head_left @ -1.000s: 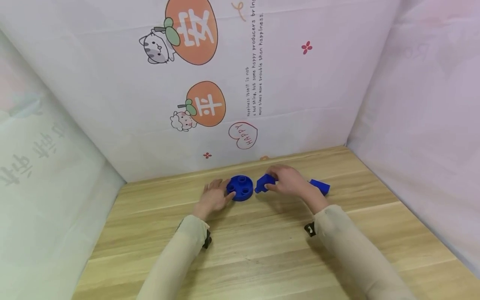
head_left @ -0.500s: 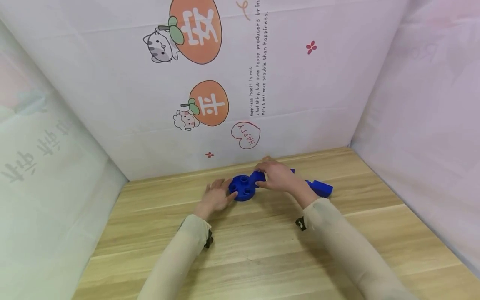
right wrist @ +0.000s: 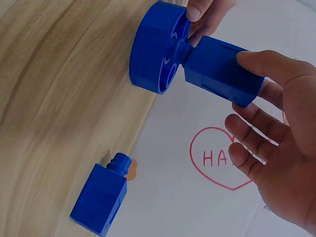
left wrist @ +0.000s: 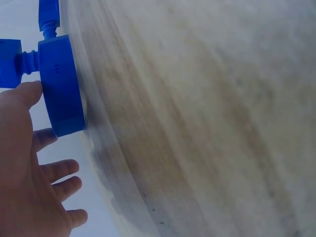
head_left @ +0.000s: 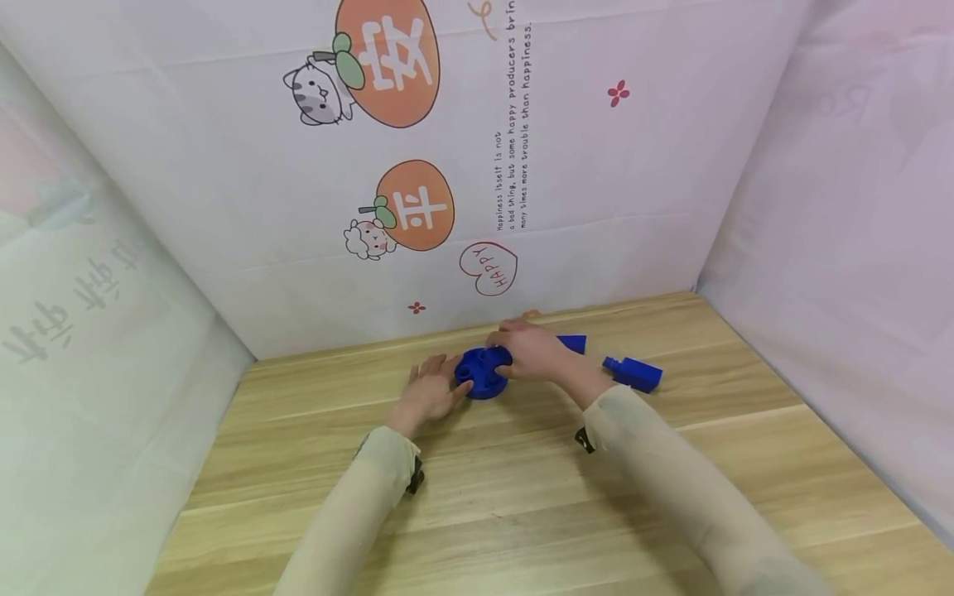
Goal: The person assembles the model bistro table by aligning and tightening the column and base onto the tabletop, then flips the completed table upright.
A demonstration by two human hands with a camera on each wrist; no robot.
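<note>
A round blue base (head_left: pixel 477 385) with raised round sockets lies on the table near the back wall. My left hand (head_left: pixel 426 393) holds its left edge, thumb at the rim and the other fingers spread. Over the base's right side, my right hand (head_left: pixel 532 352) pinches a blue faceted block (right wrist: pixel 222 71) between thumb and fingers. The block's ribbed neck points down at a socket in the right wrist view; I cannot tell how far it sits inside. In the head view the right hand covers most of this block.
Two more blue blocks lie on the table right of the base: one block (head_left: pixel 572 343) just beyond the right hand, another block (head_left: pixel 633 372) on its side with its neck leftward. White printed cloth walls (head_left: pixel 581 182) enclose the wooden table (head_left: pixel 492 505).
My right hand has moved left, carrying the blue block from beside the round base to over its right side. The left hand keeps its hold on the base.
</note>
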